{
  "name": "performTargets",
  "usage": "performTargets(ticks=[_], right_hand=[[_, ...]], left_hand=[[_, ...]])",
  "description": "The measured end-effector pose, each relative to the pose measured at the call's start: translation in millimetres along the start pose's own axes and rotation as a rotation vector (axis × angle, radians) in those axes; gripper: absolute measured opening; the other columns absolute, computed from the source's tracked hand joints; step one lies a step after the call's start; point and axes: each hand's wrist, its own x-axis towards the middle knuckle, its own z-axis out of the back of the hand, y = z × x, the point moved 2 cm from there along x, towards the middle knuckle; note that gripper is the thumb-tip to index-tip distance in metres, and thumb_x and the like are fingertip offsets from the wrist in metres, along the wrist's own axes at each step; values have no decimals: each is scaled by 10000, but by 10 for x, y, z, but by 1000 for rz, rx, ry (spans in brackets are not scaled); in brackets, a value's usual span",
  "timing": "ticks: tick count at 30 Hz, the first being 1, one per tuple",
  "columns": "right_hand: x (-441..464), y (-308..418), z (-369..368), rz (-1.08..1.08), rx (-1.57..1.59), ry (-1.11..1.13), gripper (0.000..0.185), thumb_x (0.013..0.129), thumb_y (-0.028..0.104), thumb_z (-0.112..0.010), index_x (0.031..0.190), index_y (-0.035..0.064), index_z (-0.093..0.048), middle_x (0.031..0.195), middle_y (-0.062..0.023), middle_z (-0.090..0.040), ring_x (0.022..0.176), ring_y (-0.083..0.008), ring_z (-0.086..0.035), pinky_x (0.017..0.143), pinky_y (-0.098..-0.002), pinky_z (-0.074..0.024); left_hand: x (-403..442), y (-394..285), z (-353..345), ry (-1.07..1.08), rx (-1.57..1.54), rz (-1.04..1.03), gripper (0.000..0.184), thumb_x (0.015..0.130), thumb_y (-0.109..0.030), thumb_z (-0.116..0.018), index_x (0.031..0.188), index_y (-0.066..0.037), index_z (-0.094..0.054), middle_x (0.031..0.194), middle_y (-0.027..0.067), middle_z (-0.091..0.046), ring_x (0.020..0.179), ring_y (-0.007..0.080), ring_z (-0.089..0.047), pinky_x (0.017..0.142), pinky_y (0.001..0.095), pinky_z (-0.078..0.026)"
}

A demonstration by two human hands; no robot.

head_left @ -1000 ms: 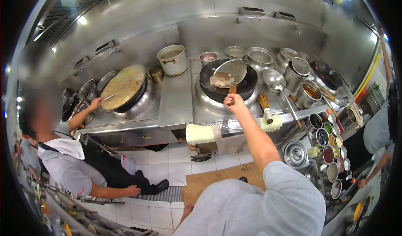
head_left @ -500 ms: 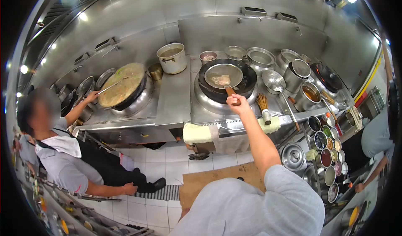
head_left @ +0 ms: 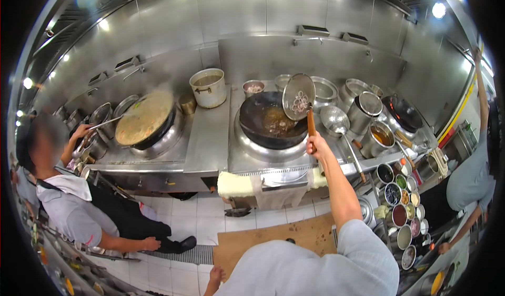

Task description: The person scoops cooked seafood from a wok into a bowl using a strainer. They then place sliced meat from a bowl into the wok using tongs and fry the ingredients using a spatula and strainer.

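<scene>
My right hand (head_left: 319, 146) is closed around the wooden handle of a round mesh strainer (head_left: 304, 84). The strainer is tipped steeply over the right rim of a black wok (head_left: 254, 133). Pale pieces of food (head_left: 300, 101), some ring-like, lie against its mesh. Dark, shiny liquid with bits in it (head_left: 279, 121) covers part of the wok's bottom. My left hand (head_left: 216, 274) hangs low beside my body, above the floor mat; its fingers are too small and unclear to read.
Left of the wok stands a tall white pot (head_left: 209, 97). A co-worker (head_left: 79, 206) stirs a large, full wok (head_left: 144, 125). A ladle strainer (head_left: 335, 120), an oil pot (head_left: 380, 138) and several ingredient tins (head_left: 400, 215) are to the right. Folded cloths (head_left: 236, 184) line the stove's front edge.
My right hand has raised and tilted the strainer toward the right, uncovering the wok's contents. The food has shifted on its mesh. My left hand shows more at the bottom.
</scene>
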Motion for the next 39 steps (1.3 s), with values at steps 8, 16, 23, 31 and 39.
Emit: performTargets(ticks=[8, 16, 23, 31, 39], right_hand=[[-93, 64, 197, -208, 43, 43, 296, 784, -29, -483, 977, 176, -392, 664, -18, -431, 450, -97, -400, 361, -247, -312], [-25, -6, -51, -694, 807, 332, 133, 828, 23, -511, 836, 1, -380, 707, -68, -436, 528, -116, -443, 425, -221, -361], [68, -696, -392, -482, 754, 313, 166, 850, 103, -579, 895, -3, -459, 785, -101, -521, 637, -170, -527, 563, -278, -480], [-91, -761, -43, -378, 473, 551, 398, 924, 391, -522, 1138, 58, -490, 1005, -142, -605, 838, -239, -643, 601, -375, -581], [-736, -2363, 1604, -722, -177, 566, 531, 894, 391, -570, 1338, 148, -411, 918, -81, -590, 755, -210, -625, 551, -379, -556]], left_hand=[[-265, 318, -338, 104, 281, -20, 230, 856, -99, -515, 1083, -66, -515, 789, 82, -571, 591, 166, -560, 460, 284, -447], [-137, -153, -438, 64, 192, 26, 260, 859, -96, -525, 1113, -48, -544, 815, 116, -609, 610, 183, -582, 486, 277, -452], [-130, -608, -555, -45, 22, 132, 315, 856, -87, -532, 1167, -39, -522, 820, 134, -620, 574, 183, -567, 466, 264, -433], [-218, -251, -608, 17, 579, -149, 279, 838, -182, -587, 1073, -32, -604, 820, 133, -667, 644, 168, -612, 569, 294, -500], [41, -1034, -1001, -22, 112, 74, 316, 862, -203, -592, 1135, -52, -543, 790, 33, -593, 619, 116, -568, 481, 249, -473]])
